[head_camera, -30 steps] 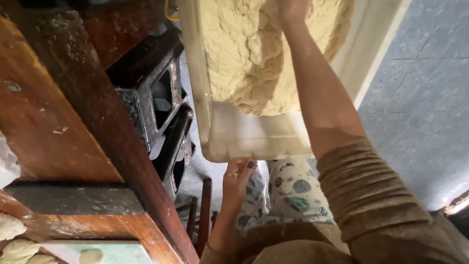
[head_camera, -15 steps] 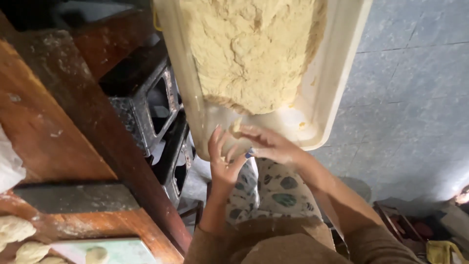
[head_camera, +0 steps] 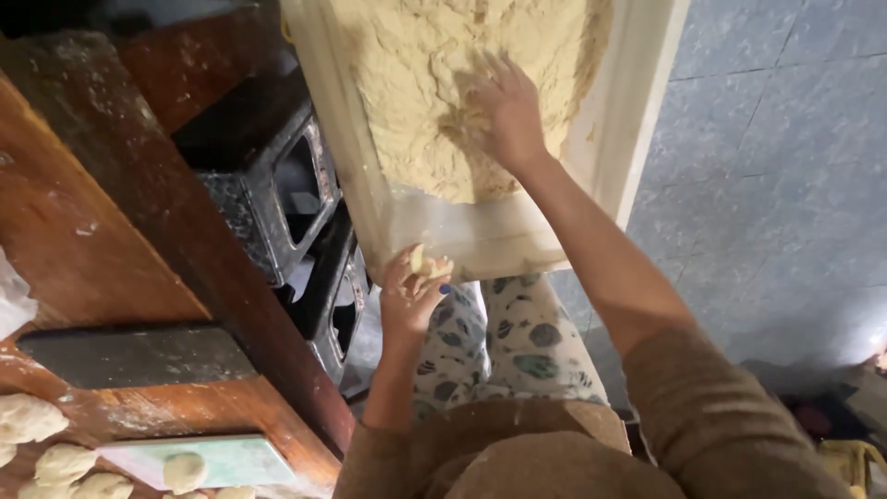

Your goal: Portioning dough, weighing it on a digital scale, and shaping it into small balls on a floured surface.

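Portioning step in hand: right hand (head_camera: 506, 115) spread wide on pale dough mass (head_camera: 434, 92) in cream plastic tub (head_camera: 480, 245), left hand (head_camera: 411, 296) holding small dough piece (head_camera: 427, 265); next pull needs firm pinch.

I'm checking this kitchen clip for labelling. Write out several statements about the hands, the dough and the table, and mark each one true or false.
1. The right hand presses into the large pale yellow mass of dough in the long cream plastic tub. True.
2. The left hand is empty. False: it holds a small piece of dough near the tub's near end.
3. Small rounded dough balls lie on the brown wooden table at lower left. True.
4. The tub rests on the wooden table. False: it lies beside the table, above the grey tiled floor.
5. One dough ball sits on a pale green flat board. True.
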